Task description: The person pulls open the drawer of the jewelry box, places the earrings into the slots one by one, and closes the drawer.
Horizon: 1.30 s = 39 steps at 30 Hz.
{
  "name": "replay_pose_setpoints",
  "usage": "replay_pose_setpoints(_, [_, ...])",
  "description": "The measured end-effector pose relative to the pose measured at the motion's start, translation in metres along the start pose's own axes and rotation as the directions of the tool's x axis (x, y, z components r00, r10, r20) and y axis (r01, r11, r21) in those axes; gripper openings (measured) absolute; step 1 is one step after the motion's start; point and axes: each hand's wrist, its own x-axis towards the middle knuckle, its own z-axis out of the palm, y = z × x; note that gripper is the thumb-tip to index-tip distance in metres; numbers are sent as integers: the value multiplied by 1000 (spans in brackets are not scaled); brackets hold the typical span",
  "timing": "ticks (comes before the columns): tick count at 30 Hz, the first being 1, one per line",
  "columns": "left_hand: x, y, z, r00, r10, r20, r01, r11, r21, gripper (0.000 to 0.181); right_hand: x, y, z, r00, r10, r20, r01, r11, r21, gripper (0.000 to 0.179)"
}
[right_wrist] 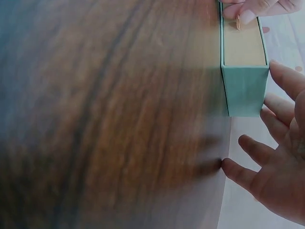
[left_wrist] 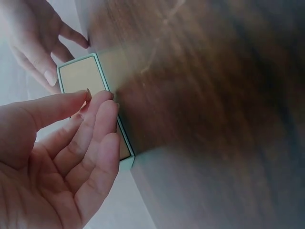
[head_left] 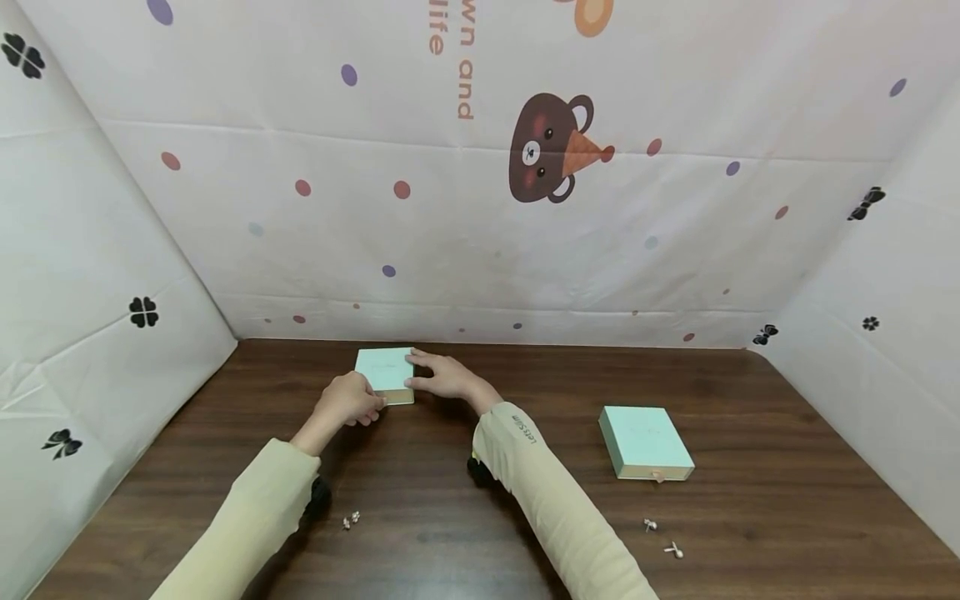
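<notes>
A mint-green drawer box with a cream front lies near the table's back edge. My left hand is at its front, where thumb and fingertip pinch the small pull tab. The drawer front sits flush within the green sleeve in the left wrist view. At the box's right side is my right hand, fingers spread, with fingertips on or right beside the top edge and side wall. What the box holds inside is hidden.
To the right, a second mint-green drawer box shows a small front tab. In front of it lie two small silvery pieces, one nearer the box. More tiny silvery pieces lie near the left forearm. Printed cloth walls border the dark wooden table.
</notes>
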Motion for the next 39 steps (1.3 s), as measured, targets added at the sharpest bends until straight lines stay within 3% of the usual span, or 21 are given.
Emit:
replay_pose_setpoints(10, [0, 0, -1, 1000, 1, -6, -1, 999, 33, 25, -1, 1, 1, 1000, -14, -8, 14, 1000, 20, 56])
replay_pose_setpoints(23, [0, -1, -2, 999, -4, 34, 3, 999, 45, 26, -1, -2, 0, 1000, 14, -8, -14, 1000, 22, 56])
replay_pose_setpoints(39, [-12, -1, -4, 997, 40, 64, -43, 998, 48, 23, -4, -3, 1, 1000, 6, -7, -6, 999, 46, 58])
